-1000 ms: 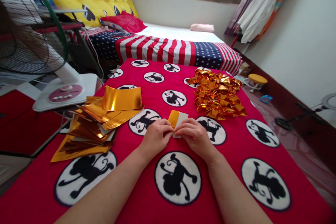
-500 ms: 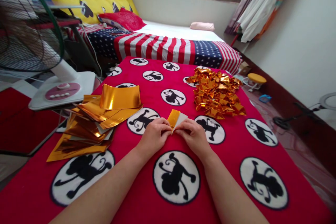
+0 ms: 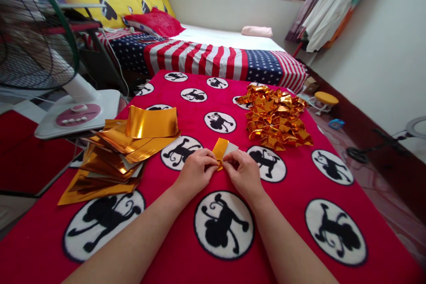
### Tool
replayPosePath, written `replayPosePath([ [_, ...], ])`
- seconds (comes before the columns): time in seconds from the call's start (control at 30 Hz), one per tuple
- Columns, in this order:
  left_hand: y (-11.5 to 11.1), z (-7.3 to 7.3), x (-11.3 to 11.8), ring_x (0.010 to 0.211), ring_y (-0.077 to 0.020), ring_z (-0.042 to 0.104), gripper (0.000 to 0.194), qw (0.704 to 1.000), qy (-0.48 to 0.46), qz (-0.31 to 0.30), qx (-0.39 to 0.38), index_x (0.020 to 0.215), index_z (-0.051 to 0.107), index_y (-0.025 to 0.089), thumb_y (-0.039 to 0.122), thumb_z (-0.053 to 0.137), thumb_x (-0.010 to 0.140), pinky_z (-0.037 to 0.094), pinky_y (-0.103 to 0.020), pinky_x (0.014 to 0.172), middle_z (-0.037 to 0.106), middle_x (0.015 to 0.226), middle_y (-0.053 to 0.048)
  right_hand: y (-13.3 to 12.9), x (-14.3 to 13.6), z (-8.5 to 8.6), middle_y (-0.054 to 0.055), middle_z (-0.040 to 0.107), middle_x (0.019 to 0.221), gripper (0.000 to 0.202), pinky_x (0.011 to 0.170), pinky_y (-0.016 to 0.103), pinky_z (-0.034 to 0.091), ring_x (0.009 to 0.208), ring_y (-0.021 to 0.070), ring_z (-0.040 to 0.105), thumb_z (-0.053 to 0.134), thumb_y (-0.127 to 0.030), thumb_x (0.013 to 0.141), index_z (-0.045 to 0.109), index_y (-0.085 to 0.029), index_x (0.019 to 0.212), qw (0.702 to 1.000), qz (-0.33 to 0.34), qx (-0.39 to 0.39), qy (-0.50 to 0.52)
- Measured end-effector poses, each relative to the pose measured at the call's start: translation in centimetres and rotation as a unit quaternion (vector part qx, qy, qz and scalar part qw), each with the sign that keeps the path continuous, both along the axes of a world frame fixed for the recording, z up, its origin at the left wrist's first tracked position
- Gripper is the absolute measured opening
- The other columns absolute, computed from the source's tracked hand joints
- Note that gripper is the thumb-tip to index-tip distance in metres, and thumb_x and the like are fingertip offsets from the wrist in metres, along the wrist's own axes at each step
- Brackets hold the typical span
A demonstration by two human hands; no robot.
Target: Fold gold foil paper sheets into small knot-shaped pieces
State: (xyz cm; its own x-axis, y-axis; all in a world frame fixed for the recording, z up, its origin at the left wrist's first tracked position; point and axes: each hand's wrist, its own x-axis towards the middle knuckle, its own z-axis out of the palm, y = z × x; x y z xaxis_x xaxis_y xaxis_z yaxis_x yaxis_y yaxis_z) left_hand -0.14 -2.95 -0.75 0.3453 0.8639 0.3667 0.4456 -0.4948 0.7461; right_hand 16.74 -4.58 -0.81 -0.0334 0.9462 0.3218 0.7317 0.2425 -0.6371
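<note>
A small, partly folded gold paper (image 3: 220,149) lies between my hands on the red cloth (image 3: 159,248), with a pale underside showing at its right. My left hand (image 3: 199,166) pinches its lower left edge. At the lower right edge, my right hand (image 3: 241,168) has thumb and forefinger closed on the paper. To the left is a loose stack of flat gold sheets (image 3: 153,123), some with pale backs up. Folded gold pieces (image 3: 278,117) are heaped at the right, beyond my right hand.
A white fan base (image 3: 78,113) stands left of the cloth, its green-rimmed cage above. A bed (image 3: 199,57) with a flag-patterned cover is behind. A yellow stool (image 3: 326,98) stands at the right.
My right fingers have shifted slightly at the paper's lower edge, and more of the gold face shows between my hands. My left hand has barely moved.
</note>
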Motion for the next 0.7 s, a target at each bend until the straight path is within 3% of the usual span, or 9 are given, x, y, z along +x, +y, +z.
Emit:
replayPosePath([
  [0.7, -0.09, 0.27, 0.46, 0.078, -0.0159, 0.061, 0.012, 1.000, 0.013, 0.025, 0.011, 0.071, 0.072, 0.018, 0.011, 0.066, 0.077, 0.050, -0.030, 0.075, 0.066, 0.082, -0.004, -0.07, -0.45, -0.15, 0.001, 0.061, 0.071, 0.014, 0.068, 0.031, 0.039, 0.073, 0.0193, 0.054, 0.058, -0.010, 0.075, 0.063, -0.022, 0.080, 0.999, -0.011, 0.019, -0.029],
])
